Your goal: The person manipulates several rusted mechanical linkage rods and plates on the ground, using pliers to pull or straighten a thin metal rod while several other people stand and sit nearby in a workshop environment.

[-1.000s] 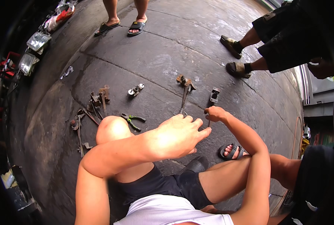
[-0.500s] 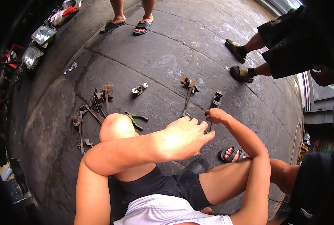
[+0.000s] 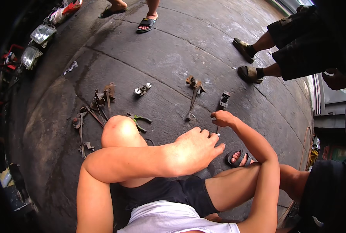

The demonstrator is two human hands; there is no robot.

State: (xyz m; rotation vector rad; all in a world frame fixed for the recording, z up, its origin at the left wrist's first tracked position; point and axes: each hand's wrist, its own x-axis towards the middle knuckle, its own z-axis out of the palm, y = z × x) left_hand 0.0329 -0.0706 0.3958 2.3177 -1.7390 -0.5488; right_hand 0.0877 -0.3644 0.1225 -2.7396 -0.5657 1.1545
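Note:
My right hand [image 3: 223, 118] is closed around a thin metal rod [image 3: 217, 128], which points down toward my left hand. Just beyond my right fingers is a metal bracket [image 3: 224, 99] with a dark centre; I cannot tell whether it joins the rod. My left hand [image 3: 198, 149] hovers palm down beside the rod's lower end, fingers loosely bent and thumb apart. A small pale tip shows by its index finger. Farther off on the floor lies a rusty bracket with long arms [image 3: 194, 82]. Green-handled pliers [image 3: 142, 119] lie beyond my bent knee.
Rusty brackets and rods [image 3: 107, 93] lie on the floor left of centre, with a small silver metal part [image 3: 142, 89] beyond the pliers. Headlamps [image 3: 42, 34] line the far left. One person stands in sandals [image 3: 146, 25] ahead, another in dark shorts [image 3: 297, 42] at right.
The person ahead has shifted a foot to the left and back. My left hand has lowered slightly, and the pale tip now shows by its index finger. My right hand keeps its grip.

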